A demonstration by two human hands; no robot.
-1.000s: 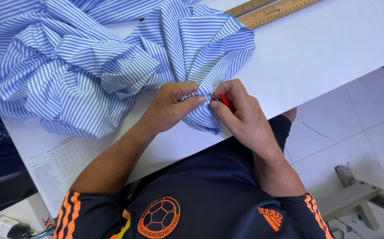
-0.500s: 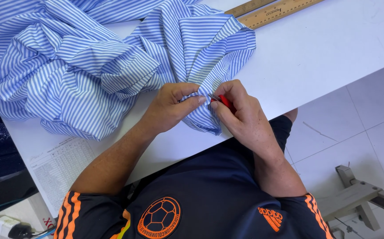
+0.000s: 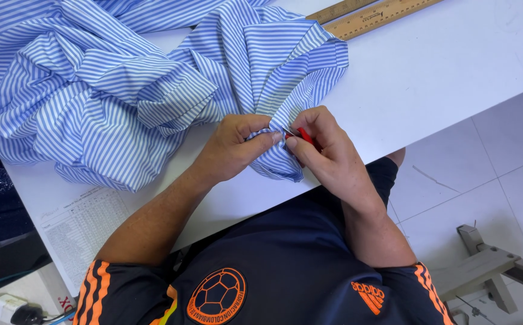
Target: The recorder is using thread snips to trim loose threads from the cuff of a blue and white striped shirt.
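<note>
Blue-and-white striped cloth (image 3: 153, 90) is lying bunched up over the far left part of the white tabletop (image 3: 454, 78), and one fold is hanging down to the near edge. The left hand (image 3: 231, 147) is pinching that fold tight, thumb on top. The right hand (image 3: 327, 150) is gripping a small red tool (image 3: 303, 137), maybe a thread cutter, with its tip touching the fold. Nothing has really moved in the last second; both hands are staying put, so the careful little work is going on. Both wrists are bending inward, knuckles almost meeting. Two wooden rulers (image 3: 370, 12) are lying at the far edge.
</note>
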